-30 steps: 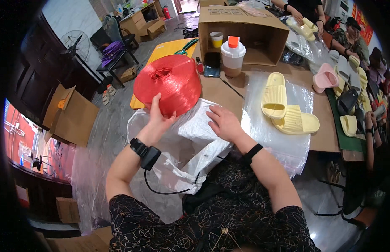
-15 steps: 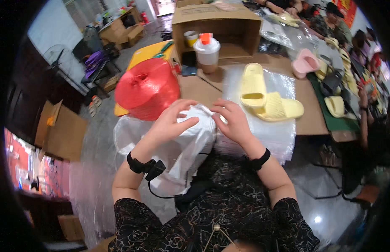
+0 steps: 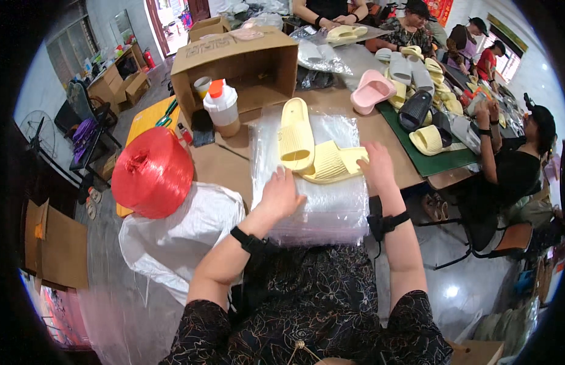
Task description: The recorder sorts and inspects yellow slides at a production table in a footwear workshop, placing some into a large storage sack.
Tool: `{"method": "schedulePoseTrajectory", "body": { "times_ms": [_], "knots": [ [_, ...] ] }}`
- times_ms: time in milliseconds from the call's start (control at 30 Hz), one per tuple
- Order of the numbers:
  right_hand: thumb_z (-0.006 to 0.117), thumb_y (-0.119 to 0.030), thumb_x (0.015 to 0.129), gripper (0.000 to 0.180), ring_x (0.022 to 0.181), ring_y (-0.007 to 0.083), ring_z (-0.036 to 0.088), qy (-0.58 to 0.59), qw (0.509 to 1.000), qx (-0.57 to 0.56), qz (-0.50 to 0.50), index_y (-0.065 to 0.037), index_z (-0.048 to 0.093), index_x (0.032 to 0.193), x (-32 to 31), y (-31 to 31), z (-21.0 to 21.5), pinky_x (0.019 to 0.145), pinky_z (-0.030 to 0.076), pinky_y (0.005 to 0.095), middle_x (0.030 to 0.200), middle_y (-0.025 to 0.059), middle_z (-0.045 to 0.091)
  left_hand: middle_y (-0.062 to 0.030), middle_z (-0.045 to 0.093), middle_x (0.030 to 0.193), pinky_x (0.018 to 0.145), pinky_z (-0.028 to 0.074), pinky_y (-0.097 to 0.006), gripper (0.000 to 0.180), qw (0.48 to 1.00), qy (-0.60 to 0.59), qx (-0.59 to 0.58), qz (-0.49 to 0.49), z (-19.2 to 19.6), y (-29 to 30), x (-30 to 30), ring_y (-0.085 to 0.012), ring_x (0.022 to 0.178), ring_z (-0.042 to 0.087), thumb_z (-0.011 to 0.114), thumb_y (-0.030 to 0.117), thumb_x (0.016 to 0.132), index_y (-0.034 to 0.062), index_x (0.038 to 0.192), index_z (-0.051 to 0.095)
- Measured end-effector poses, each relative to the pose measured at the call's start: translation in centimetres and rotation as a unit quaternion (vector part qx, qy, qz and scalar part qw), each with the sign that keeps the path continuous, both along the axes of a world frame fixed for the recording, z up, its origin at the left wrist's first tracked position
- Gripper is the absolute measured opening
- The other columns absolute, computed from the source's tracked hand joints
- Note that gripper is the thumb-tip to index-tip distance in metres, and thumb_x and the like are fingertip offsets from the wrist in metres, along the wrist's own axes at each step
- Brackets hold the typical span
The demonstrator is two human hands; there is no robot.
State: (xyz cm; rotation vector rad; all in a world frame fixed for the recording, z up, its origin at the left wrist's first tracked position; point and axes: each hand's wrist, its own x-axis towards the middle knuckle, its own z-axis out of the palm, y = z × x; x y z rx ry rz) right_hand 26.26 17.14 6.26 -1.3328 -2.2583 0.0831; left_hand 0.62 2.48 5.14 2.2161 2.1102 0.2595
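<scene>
A pair of pale yellow slippers [image 3: 313, 149] lies on a stack of clear plastic bags [image 3: 322, 201] on the brown table. My left hand [image 3: 279, 194] rests flat on the bags, fingers apart, just in front of the slippers. My right hand [image 3: 377, 164] lies open by the right end of the slipper lying crosswise, touching or nearly touching it. To the left sits a red ball of plastic twine [image 3: 152, 173] on a white sack [image 3: 179, 243]. Both wrists carry black bands.
An open cardboard box [image 3: 234, 58] lying on its side stands at the back with a white jar with an orange lid [image 3: 222, 109] before it. Pink, black and yellow slippers [image 3: 410, 91] cover a green mat to the right. Other people sit along the far and right sides.
Both hands have left the white sack and moved right onto the stack of clear bags by the yellow slippers. The view has swung right.
</scene>
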Motion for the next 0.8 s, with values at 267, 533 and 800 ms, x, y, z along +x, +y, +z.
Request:
{"method": "schedulePoseTrajectory", "body": {
  "times_ms": [267, 533, 800],
  "knots": [
    [0.083, -0.028, 0.069, 0.091, 0.135, 0.0378, 0.045, -0.090, 0.955, 0.064, 0.276, -0.007, 0.041, 0.147, -7.2, 6.7, 0.7, 0.111, 0.040, 0.0441, 0.147, 0.0199, 0.045, -0.0391, 0.036, 0.146, 0.115, 0.034, -0.048, 0.094, 0.998, -0.045, 0.032, 0.010, -4.1, -0.9, -0.1, -0.0495, 0.138, 0.037, 0.071, 0.048, 0.085, -0.0145, 0.144, 0.032],
    [0.080, -0.026, 0.071, 0.081, 0.127, 0.0383, 0.051, -0.015, 0.937, -0.106, 0.331, -0.003, 0.048, 0.142, -12.2, 6.5, 1.5, 0.104, 0.045, 0.0422, 0.131, 0.0204, 0.060, -0.0361, 0.045, 0.137, 0.108, 0.040, -0.051, 0.091, 0.992, -0.076, 0.101, 0.006, -4.7, -0.8, -0.2, -0.0500, 0.131, 0.042, 0.080, 0.040, 0.076, -0.0149, 0.136, 0.040],
    [0.078, -0.030, 0.075, 0.092, 0.118, 0.0443, 0.052, -0.057, 0.951, -0.063, 0.297, -0.008, 0.033, 0.152, -12.9, 5.8, -0.3, 0.102, 0.043, 0.0475, 0.136, 0.0275, 0.050, -0.0343, 0.046, 0.137, 0.111, 0.036, -0.049, 0.092, 0.995, -0.050, 0.083, 0.018, -4.8, -0.6, -0.4, -0.0473, 0.133, 0.040, 0.078, 0.043, 0.078, -0.0158, 0.137, 0.039]
  ]
}}
